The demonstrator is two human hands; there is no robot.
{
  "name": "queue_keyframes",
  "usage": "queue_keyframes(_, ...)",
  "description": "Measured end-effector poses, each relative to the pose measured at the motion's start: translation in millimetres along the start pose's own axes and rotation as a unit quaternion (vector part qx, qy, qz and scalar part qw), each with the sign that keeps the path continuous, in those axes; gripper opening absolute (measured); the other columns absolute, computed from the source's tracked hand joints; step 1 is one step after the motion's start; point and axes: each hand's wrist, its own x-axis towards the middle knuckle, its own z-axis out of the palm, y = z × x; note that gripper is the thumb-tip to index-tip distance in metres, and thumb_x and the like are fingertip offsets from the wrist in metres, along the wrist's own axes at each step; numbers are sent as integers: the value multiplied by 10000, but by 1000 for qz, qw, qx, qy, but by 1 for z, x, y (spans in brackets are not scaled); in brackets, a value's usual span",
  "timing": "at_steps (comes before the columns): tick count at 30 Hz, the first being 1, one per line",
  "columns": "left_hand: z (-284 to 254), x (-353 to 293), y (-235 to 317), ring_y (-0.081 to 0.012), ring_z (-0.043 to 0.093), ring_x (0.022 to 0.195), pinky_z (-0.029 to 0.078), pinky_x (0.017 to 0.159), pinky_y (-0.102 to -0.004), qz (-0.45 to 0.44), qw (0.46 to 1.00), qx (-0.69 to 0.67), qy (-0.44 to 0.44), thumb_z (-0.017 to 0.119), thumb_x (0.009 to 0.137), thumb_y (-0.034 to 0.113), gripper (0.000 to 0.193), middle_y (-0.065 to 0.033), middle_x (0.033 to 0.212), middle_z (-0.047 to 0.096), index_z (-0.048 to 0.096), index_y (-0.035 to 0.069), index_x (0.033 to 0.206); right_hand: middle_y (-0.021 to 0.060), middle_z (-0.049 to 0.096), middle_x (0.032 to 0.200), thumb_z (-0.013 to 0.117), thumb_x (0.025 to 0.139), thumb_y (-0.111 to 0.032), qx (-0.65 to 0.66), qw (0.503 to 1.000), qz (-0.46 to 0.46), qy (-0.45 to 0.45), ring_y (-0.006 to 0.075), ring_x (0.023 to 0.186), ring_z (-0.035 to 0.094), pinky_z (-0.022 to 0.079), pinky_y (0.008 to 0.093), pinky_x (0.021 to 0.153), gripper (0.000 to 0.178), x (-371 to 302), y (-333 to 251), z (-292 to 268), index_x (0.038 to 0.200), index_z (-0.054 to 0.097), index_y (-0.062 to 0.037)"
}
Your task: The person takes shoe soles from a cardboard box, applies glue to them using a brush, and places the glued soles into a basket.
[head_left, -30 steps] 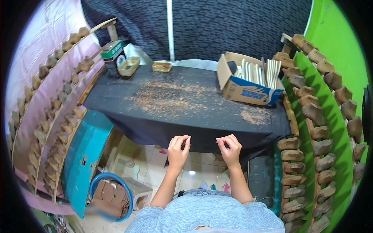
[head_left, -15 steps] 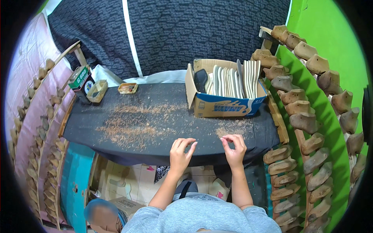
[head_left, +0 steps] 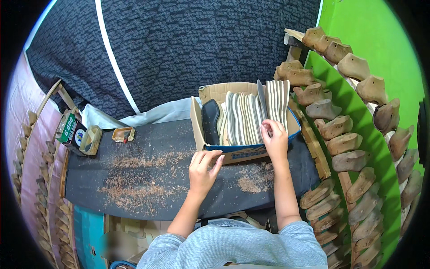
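Observation:
A cardboard box point(head_left: 251, 155) with a blue rim stands on the dark-covered table. Packed upright inside are several thin, curved shoe soles, pale ones point(head_left: 239, 119) and a dark grey one point(head_left: 262, 102) that stands taller, with a black one point(head_left: 210, 122) at the left end. Over the box's front rim, my right hand point(head_left: 276, 140) reaches in, its bent thumb and forefinger slightly apart beside the soles; whether they touch one cannot be made out. My left hand point(head_left: 204, 171) hovers near the box's front left corner, fingers curved, thumb apart, holding nothing.
Brown shavings point(head_left: 139, 190) are scattered over the table point(head_left: 172, 204). At its far left are a green and black can point(head_left: 70, 130), a plastic tub point(head_left: 91, 140) and a small tray point(head_left: 123, 134). Wooden shoe lasts point(head_left: 342, 144) fill racks on both sides.
My right hand has moved forward from above the table's front edge to the soles in the box. My left hand is nearer the box's front corner. The whole view has shifted.

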Motion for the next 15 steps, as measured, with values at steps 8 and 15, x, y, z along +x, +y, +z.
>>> queue_keyframes(8, 32, 10, -5, -234, 582, 724, 478, 661, -332, 4, 1000, 8, 13, 733, 723, 63, 156, -76, 778, 617, 659, 47, 860, 150, 639, 751, 673, 772, -69, -128, 987, 79, -55, 300, 682, 624, 492, 381, 622, 174, 24, 44, 26, 930, 613, -26)
queue_keyframes(15, 47, 3, -6, -236, 583, 732, 479, 664, -331, 8, 999, 24, 34, 734, 717, 56, 161, -70, 785, 619, 659, 50, 859, 180, 651, 821, 629, 789, -78, -193, 965, 124, -132, 353, 780, 635, 502, 439, 691, 167, 21, 50, 25, 950, 608, -38)
